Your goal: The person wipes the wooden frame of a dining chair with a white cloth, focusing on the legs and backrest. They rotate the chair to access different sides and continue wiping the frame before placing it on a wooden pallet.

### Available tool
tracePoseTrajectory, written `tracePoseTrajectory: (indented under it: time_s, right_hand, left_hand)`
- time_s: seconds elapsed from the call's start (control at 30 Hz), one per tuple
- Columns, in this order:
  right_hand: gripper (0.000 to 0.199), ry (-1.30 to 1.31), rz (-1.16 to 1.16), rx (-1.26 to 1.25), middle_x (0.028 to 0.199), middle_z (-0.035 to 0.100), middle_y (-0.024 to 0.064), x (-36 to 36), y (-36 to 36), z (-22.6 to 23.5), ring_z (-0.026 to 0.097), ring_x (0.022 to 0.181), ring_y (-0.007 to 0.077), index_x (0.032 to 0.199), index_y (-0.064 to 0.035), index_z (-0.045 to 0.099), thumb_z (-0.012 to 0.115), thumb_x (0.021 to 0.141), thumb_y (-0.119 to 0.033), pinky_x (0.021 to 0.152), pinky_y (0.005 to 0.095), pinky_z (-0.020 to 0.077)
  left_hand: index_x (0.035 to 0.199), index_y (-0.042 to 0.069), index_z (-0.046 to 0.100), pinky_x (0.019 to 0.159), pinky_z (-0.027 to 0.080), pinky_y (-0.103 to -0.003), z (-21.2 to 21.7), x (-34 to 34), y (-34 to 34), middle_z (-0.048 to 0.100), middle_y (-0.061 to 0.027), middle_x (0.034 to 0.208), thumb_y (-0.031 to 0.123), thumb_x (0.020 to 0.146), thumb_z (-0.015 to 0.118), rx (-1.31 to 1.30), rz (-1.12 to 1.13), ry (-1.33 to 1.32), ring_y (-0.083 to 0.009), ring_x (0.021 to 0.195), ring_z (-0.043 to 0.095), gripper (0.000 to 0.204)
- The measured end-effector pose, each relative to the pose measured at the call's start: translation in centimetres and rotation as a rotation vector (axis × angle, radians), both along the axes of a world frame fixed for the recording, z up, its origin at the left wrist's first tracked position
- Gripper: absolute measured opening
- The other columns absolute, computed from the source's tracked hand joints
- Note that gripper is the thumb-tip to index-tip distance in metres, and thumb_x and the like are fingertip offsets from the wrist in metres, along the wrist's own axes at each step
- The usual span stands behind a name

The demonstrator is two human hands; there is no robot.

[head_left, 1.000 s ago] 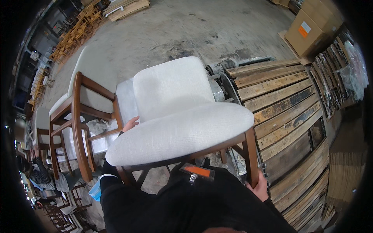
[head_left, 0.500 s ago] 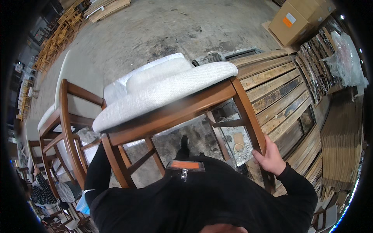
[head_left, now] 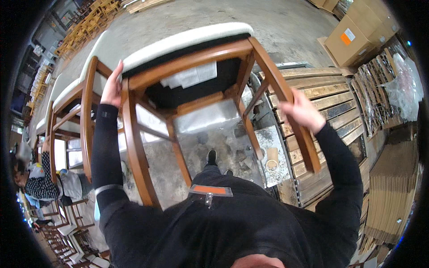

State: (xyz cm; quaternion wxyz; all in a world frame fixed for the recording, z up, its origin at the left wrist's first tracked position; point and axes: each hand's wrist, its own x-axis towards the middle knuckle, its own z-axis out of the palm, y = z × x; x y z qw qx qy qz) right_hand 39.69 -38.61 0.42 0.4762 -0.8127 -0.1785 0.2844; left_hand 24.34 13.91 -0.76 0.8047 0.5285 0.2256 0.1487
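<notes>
Chair [head_left: 193,64] tilts before me. Left fingers [head_left: 117,73] hold its left corner [head_left: 130,85]; my right fingers [head_left: 298,99] grip its right leg [head_left: 303,140].

Dark-stained grey concrete floor [head_left: 272,33]. Slatted wooden platform [head_left: 313,82] stands on it, right; wooden chairs [head_left: 96,22] upper left.

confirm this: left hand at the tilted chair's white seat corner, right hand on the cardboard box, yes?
You have the right hand wrong: the head view shows it on a brown wooden leg of the tilted chair. The left hand is indeed at the white seat corner.
</notes>
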Motion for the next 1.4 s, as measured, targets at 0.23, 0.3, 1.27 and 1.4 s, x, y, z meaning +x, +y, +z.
tracePoseTrajectory:
  time_s: [0.23, 0.3, 1.27, 1.4]
  right_hand:
    - [0.033, -0.061, 0.001, -0.191, 0.075, 0.059, 0.0060, 9.0, 4.3, 0.9, 0.062, 0.059, 0.0151, 0.112, 0.0039, 0.051, 0.067, 0.089, -0.012, 0.051, 0.0321, 0.0589]
    - [0.033, 0.001, 0.012, -0.166, 0.082, 0.060, 0.0062, 9.4, 4.1, 1.1, 0.062, 0.063, 0.0143, 0.113, 0.0041, 0.052, 0.066, 0.090, -0.013, 0.049, 0.0305, 0.0585]
    - [0.111, 0.626, 0.327, 0.235, 0.094, 0.056, 0.0079, -19.9, 8.3, 0.7, 0.065, 0.066, 0.0176, 0.160, -0.0331, -0.001, 0.063, 0.081, 0.010, 0.055, 0.0337, 0.0573]
    - [0.088, 0.354, 0.390, 0.327, 0.109, 0.061, 0.0089, -17.7, 9.1, -1.6, 0.068, 0.078, 0.0162, 0.160, -0.0128, 0.015, 0.070, 0.091, -0.011, 0.071, 0.0329, 0.0574]
  left_hand:
    - [0.138, -0.002, 0.052, 0.102, 0.045, -0.034, -0.7, 7.9, 3.4, 0.062, -0.0112, 0.131, 0.059, 0.077, 0.080, 0.911, 0.286, 0.211, -0.0215, 0.119, 0.060, 0.090]
    - [0.129, -0.004, 0.057, 0.097, 0.048, -0.034, -1.2, 8.2, 3.8, 0.069, -0.0150, 0.118, 0.050, 0.065, 0.092, 0.985, 0.205, 0.147, -0.0231, 0.110, 0.065, 0.090]
    - [0.093, 0.004, 0.060, 0.085, 0.050, -0.046, -1.9, 5.4, -7.3, 0.066, -0.0190, 0.098, 0.039, 0.059, 0.089, 1.181, 0.363, 0.057, -0.0365, 0.096, 0.063, 0.057]
    - [0.088, 0.004, 0.056, 0.079, 0.050, -0.041, -2.1, 5.5, -7.4, 0.064, -0.0142, 0.087, 0.030, 0.060, 0.091, 0.992, 0.355, -0.099, -0.0295, 0.084, 0.063, 0.052]
